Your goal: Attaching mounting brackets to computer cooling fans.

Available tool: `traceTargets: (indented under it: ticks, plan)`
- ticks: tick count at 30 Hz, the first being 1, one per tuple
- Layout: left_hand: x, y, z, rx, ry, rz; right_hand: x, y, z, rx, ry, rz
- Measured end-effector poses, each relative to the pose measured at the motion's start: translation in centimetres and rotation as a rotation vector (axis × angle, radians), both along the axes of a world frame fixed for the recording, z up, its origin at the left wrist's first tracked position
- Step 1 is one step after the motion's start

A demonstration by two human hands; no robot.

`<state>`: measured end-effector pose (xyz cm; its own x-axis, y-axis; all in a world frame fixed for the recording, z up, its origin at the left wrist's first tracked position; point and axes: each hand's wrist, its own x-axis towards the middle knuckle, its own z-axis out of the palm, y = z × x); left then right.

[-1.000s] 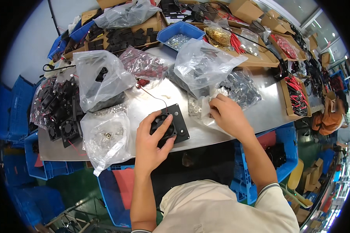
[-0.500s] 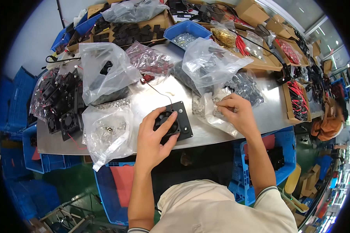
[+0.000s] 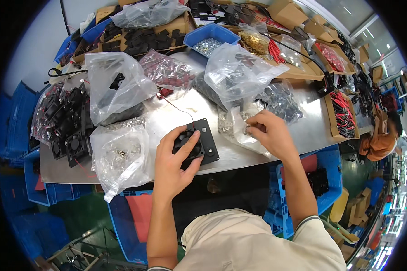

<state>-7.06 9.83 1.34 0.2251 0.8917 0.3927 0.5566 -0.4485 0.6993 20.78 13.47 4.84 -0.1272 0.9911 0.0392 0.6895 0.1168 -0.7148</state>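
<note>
My left hand [image 3: 175, 158] is curled over a small black cooling fan [image 3: 182, 142] mounted on a black plate [image 3: 208, 139], which rests on the metal table by its front edge. From the fan a thin wire runs up to a small red connector [image 3: 165, 92]. To the right, my right hand [image 3: 272, 134] is at the mouth of a clear plastic bag [image 3: 234, 123] of small metal parts. Its thumb and fingertips are pinched together; whatever is between them is too small to tell. Two round metal fasteners show on the plate's right side.
Another bag of small metal parts [image 3: 122, 153] lies left of the fan, beside a heap of black fans [image 3: 70, 113]. Behind stand a blue bin [image 3: 211, 30] of small parts and bags. Red and black leads fill a carton [image 3: 342, 115] at right. Blue crates [image 3: 328, 180] stand below.
The whole view has shifted slightly left. My left hand stays on the fan, and my right hand stays at the bag with its fingertips slightly lower.
</note>
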Motion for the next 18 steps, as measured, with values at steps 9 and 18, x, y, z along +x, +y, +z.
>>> traceTargets:
  ticks: [9,18]
  plan:
    - [0.2,0.0,0.0,0.004,-0.015,0.002,-0.7,0.1,-0.4,0.134,-0.198,0.087]
    - [0.1,-0.1,0.0,0.004,0.006,0.012,-2.5,-3.6,1.7,0.357,-0.015,0.042]
